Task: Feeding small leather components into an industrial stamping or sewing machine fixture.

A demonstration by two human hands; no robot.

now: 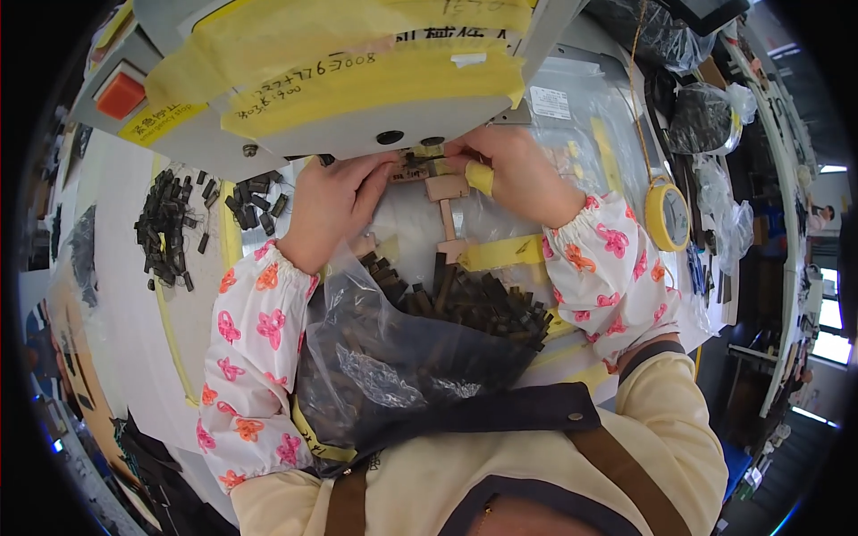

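Currently, I monitor the desk (pixel 192 330) through the head camera. Both hands work at the far center, directly before the underside of a grey machine (pixel 357 121) faced with yellow tape. The small dark part (pixel 427 161) is located between the hands, above a brown block (pixel 409 174).

Right hand (pixel 518 174): the grip is pinched, thumb and index finger meeting on the right end of the part. A yellow wrap (pixel 480 177) covers one digit. Left hand (pixel 344 196): the fingers are bent at the left side of the block; I cannot tell whether this grip is closed on anything, since the fingertips are partly hidden.

Near the center, a clear plastic bag (pixel 375 366) lies against the person's front, with many dark pieces (pixel 487 308) at its mouth. A tan T-shaped fixture (pixel 447 214) stands between the bag and the hands. A yellow strip (pixel 505 253) extends to its right.

To the left, I register a larger pile (pixel 170 232) of dark pieces and a smaller cluster (pixel 257 201) just beside it. To the right, a round yellow-rimmed object (pixel 668 214) rests near the right sleeve (pixel 608 268).
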